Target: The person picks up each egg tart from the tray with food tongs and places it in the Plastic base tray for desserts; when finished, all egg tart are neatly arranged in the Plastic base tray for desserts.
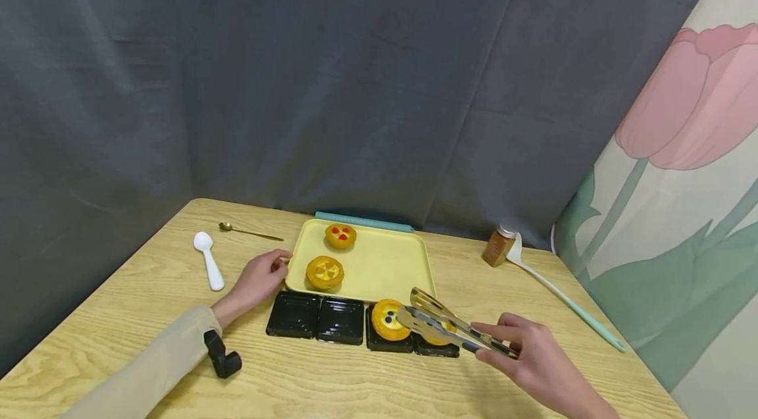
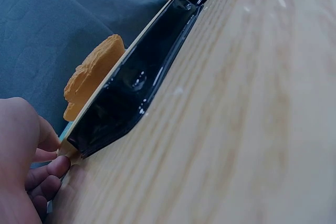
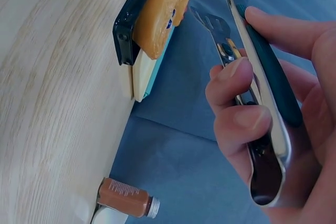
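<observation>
My right hand holds metal serving tongs by their dark-sided handles. The tongs' ends are spread apart with nothing between them, above the right end of a row of black plastic trays. A blueberry-topped egg tart sits in the third tray; another tart, partly behind the tongs in the head view, is in the rightmost one. My left hand pinches the left edge of a yellow tray. On it are a tart with red topping and a tart with yellow chunks.
A white spoon and a thin gold spoon lie at the left. Behind the yellow tray is a teal strip. At the right stand a brown jar and a long-handled utensil. A dark curtain hangs behind.
</observation>
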Available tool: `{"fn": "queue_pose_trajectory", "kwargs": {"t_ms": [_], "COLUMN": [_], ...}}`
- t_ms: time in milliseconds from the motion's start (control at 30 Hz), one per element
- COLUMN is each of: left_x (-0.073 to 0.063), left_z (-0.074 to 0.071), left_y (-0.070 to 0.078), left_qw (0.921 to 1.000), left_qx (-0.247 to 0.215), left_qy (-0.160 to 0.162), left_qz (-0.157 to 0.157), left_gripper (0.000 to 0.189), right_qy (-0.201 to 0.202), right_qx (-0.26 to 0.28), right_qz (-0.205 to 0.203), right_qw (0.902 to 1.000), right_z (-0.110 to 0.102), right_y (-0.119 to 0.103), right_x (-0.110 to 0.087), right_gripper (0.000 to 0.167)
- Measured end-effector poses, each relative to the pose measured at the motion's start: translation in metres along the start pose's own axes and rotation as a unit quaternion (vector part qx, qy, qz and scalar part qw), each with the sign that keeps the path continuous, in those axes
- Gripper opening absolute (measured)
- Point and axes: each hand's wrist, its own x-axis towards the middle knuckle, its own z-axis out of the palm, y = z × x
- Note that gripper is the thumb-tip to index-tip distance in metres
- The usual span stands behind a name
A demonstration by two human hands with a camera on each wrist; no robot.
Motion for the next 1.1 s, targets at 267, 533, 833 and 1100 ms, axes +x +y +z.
{"fn": "queue_pose_trajectory", "kwargs": {"t_ms": [267, 533, 833, 1100], "left_x": [0.000, 0.001, 0.001, 0.002], "left_z": [0.000, 0.001, 0.002, 0.002], "left_y": [0.000, -0.002, -0.005, -0.004], "left_qw": [1.0000, 1.0000, 1.0000, 1.0000], "left_qx": [0.004, 0.000, -0.001, 0.000], "left_qy": [0.002, 0.003, 0.006, 0.006], "left_qz": [-0.002, 0.000, 0.000, 0.002], "left_gripper": [0.033, 0.033, 0.033, 0.033], "right_qy": [0.049, 0.066, 0.093, 0.090], "right_qx": [-0.022, -0.025, -0.027, -0.038], "right_qz": [-0.017, -0.011, -0.042, -0.048], "right_qw": [0.9984, 0.9974, 0.9944, 0.9941], "right_z": [0.005, 0.012, 0.021, 0.026], "right_y": [-0.003, -0.009, -0.008, -0.008], "right_x": [0.009, 0.021, 0.043, 0.067], "right_gripper": [0.036, 0.033, 0.033, 0.036]}}
